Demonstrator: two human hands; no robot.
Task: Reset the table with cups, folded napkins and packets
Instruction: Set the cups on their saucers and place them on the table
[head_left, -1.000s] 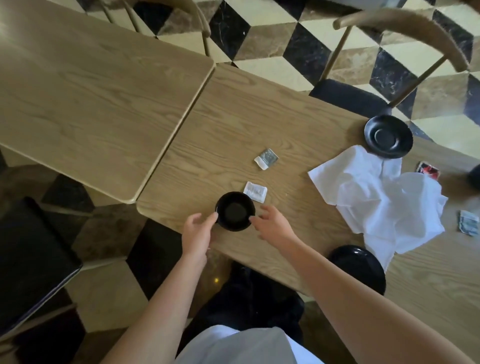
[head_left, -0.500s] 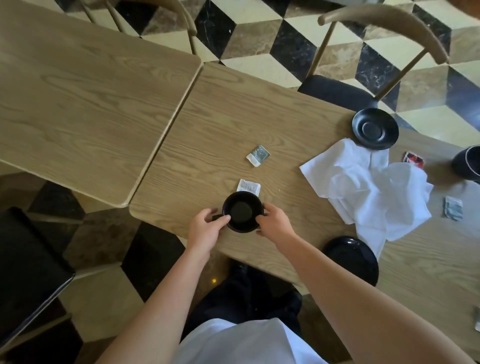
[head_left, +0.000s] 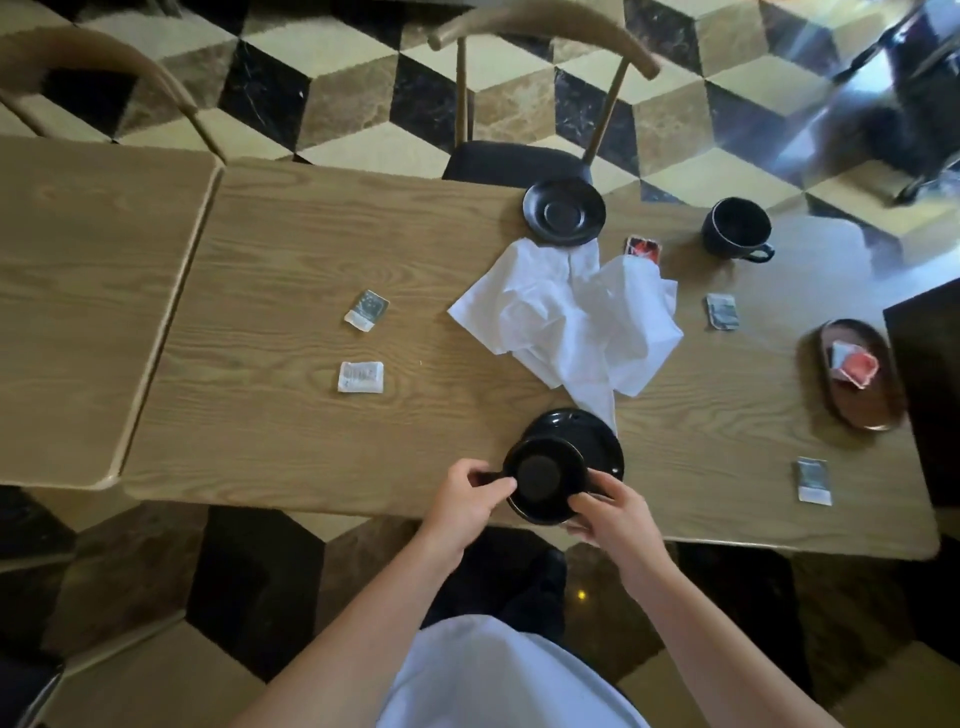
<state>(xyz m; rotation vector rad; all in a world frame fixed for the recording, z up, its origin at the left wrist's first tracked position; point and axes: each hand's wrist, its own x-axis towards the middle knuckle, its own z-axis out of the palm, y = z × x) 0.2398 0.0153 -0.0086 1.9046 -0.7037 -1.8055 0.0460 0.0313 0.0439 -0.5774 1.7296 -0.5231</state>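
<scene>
Left hand (head_left: 462, 499) and right hand (head_left: 615, 512) both hold a curled grip on the black cup (head_left: 545, 480), which sits over the near edge of the black saucer (head_left: 597, 441) at the table (head_left: 260, 441) front. Beyond the saucer: crumpled white napkin (head_left: 571, 322), then second saucer (head_left: 564, 211). Left of the napkin, two packets (head_left: 361, 376) lie apart.

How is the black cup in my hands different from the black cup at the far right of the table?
The black cup in both hands is held by the left hand and right hand over the near black saucer; the far black cup stands untouched on the wooden table, with no saucer under it. The far cup's handle shows plainly; the held cup's is mostly covered. Both are black, upright.
</scene>
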